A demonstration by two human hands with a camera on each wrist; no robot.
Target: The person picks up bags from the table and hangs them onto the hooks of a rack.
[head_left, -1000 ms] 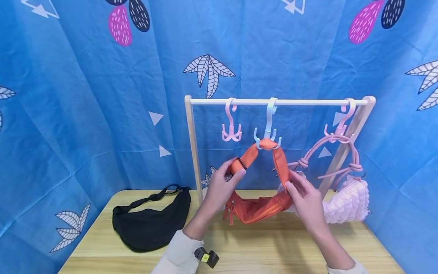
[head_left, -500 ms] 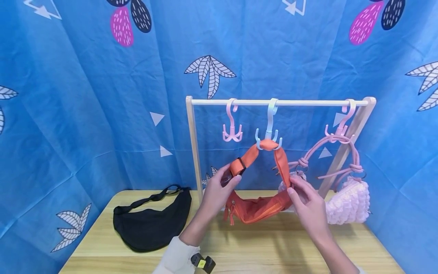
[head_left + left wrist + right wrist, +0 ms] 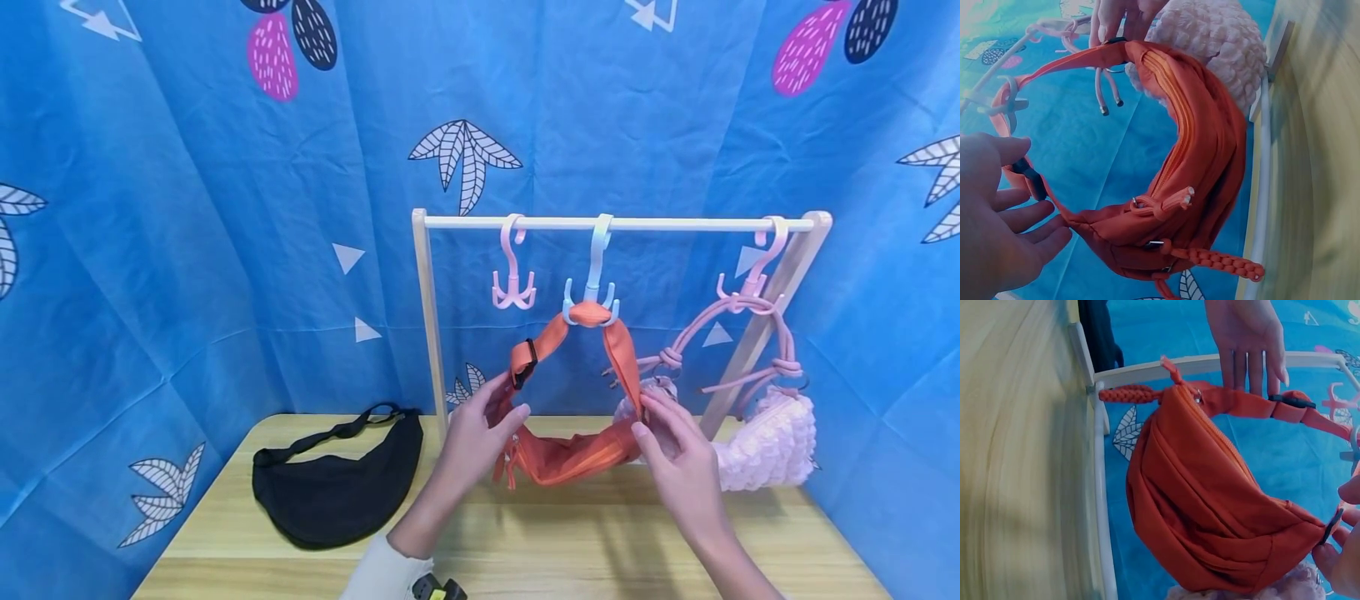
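An orange waist bag hangs by its strap from a pale blue hook in the head view. My left hand is beside the strap's left side, below the black slider buckle. Its fingers are loosely extended behind the strap and close against it, the thumb apart, in the left wrist view. With thumb and fingers my right hand pinches the strap's right side, by a black buckle where it meets the bag body. An orange braided zipper pull dangles at the bag's left end.
A wooden rack with a white bar carries the hooks. A pink hook hangs at left; another pink hook at right bears a fluffy pale pink bag. A black bag lies on the wooden table.
My left hand has let go of the strap at the slider buckle and moved down along it. My right hand has slid slightly down the strap. The orange waist bag stays on the blue hook.
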